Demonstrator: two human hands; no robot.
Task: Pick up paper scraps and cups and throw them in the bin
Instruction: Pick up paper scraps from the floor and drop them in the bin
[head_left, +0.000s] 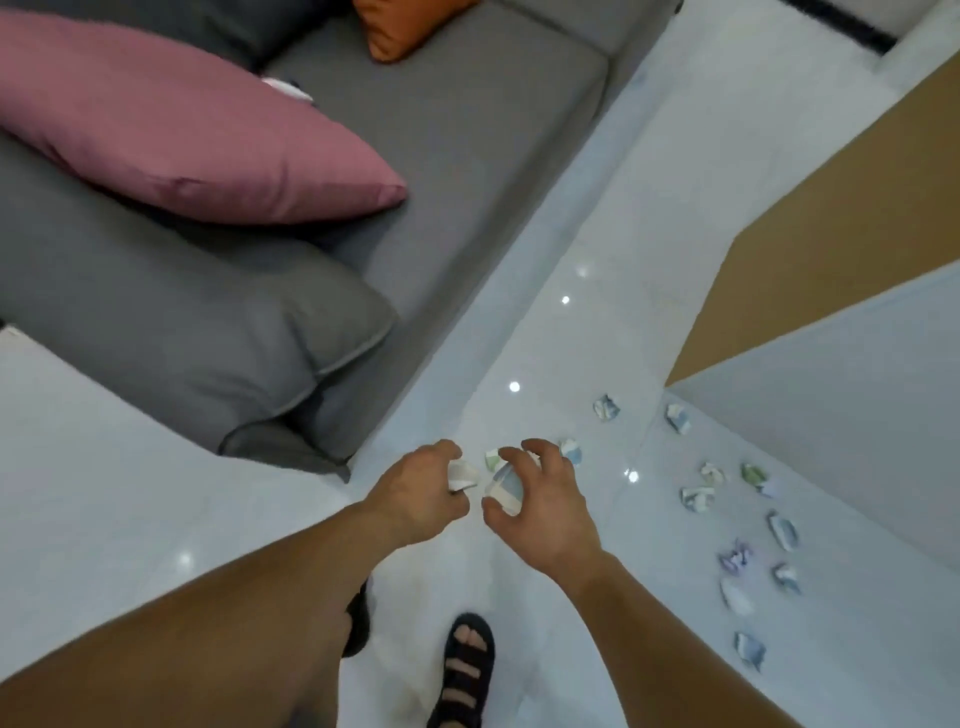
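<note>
Gathering step — left grip (415, 493) pinches a white scrap (462, 475), right grip (545, 506) curls round a blue-white scrap (503, 491). Next, I judge: loose scraps (696, 496) along the floor's (545, 338) right edge — bin unseen.

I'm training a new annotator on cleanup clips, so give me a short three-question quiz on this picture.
1. True or false: the right hand is empty.
2. Multiple choice: the pink cushion lies on A) a chair, B) the grey sofa, C) a bed.
3. Short answer: what does the left hand hold?

Key
1. False: its fingers curl round a crumpled paper.
2. B.
3. A white paper scrap.
</note>
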